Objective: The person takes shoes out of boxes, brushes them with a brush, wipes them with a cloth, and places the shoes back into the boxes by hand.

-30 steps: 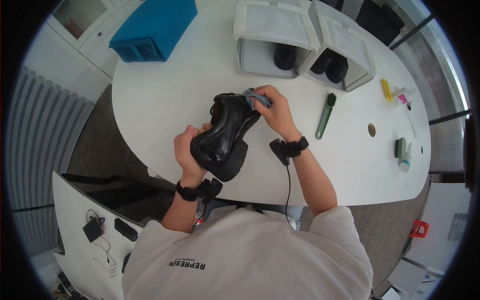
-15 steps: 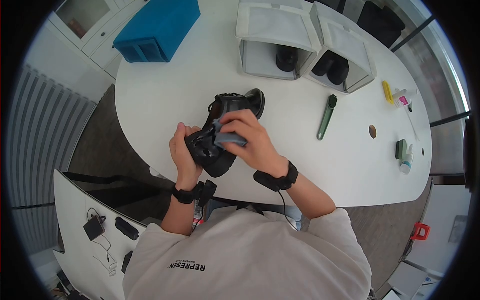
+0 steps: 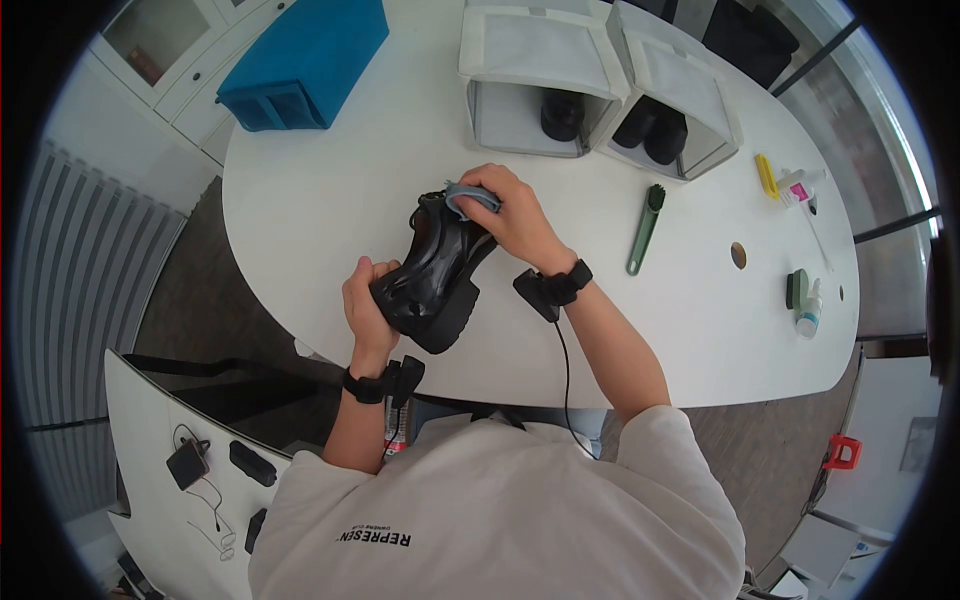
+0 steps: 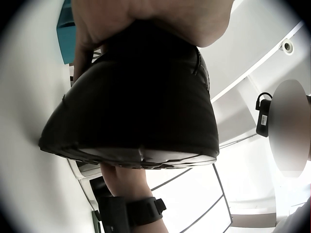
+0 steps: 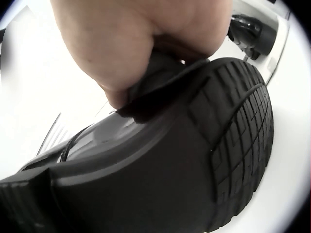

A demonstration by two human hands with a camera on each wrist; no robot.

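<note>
A glossy black leather shoe with a thick sole is held tilted above the white table in the head view. My left hand grips it near the heel, with part of the fingers hidden behind the shoe. The heel fills the middle of the left wrist view. My right hand pinches a folded grey cloth against the toe end. In the right wrist view the treaded sole faces the camera, and the right hand bends over the shoe's upper.
A green-handled brush lies right of the shoe on the white table. Two pale open-fronted boxes at the back contain black footwear. A blue fabric case stands back left. Bottles and a yellow item lie far right.
From the toe, my right hand drew the cloth back toward the heel half a second ago, and it is now at the toe again. The left hand keeps its grip on the shoe.
</note>
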